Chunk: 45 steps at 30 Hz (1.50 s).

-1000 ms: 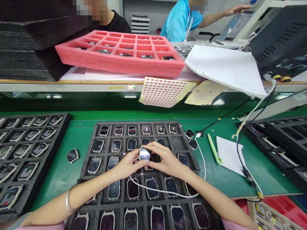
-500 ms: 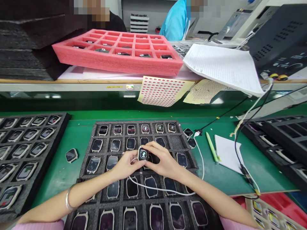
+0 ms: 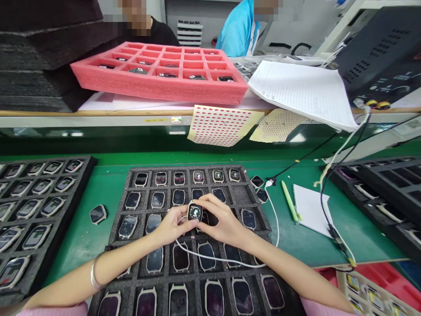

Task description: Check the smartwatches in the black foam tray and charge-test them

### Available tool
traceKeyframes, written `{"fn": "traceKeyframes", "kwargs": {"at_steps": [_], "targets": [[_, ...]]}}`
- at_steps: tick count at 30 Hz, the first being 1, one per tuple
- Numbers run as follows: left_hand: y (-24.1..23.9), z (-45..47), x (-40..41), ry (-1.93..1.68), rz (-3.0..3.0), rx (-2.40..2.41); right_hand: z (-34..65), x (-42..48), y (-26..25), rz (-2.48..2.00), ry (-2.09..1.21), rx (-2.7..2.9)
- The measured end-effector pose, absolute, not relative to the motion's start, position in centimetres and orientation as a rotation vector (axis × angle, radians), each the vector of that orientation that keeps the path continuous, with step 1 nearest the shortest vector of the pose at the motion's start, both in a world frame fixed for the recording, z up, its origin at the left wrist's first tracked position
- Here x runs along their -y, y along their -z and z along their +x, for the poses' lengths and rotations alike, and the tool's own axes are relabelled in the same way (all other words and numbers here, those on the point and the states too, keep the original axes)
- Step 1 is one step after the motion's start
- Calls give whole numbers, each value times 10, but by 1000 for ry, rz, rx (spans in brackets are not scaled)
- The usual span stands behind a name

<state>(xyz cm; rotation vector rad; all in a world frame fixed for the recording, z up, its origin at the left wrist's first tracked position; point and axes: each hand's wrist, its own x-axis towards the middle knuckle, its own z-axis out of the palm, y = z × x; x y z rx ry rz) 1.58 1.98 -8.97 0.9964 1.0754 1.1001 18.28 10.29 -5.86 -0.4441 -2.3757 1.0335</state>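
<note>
Between my two hands I hold a smartwatch (image 3: 195,212) without a strap, its screen lit with a dark watch face. My left hand (image 3: 173,224) pinches its left side and lower edge. My right hand (image 3: 221,218) grips its right side, fingers over the top and thumb below. A white charging cable (image 3: 217,260) runs from the left fingers across the tray and up to the right; its end behind the watch is hidden. Under my hands lies a black foam tray (image 3: 242,193) with rows of watches in its compartments. A few of those screens in the back row are lit.
A single watch (image 3: 98,213) lies left on the green table (image 3: 79,245). Another watch tray (image 3: 42,193) stands far left. Right are a green pen (image 3: 289,202), a paper pad (image 3: 312,210) and cables. Above, a shelf holds a pink foam tray (image 3: 158,87). Two people sit beyond.
The hands and watch stay almost in place, the watch a touch further left in view. The whole view has shifted slightly. Its screen remains lit.
</note>
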Motion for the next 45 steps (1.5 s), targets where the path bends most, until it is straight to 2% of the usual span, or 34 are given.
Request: {"fn": "traceKeyframes", "kwargs": {"at_steps": [19,38,45], "targets": [[86,14,-22,-1108,971,-1014,185,-104,63,-396,-1040,2354],[75,10,-29,-974,487,-717,178,-113,63,-776,-1454,2272],[72,13,-24,-863,691,-891,184,-116,48,-695,-1185,2530]]}}
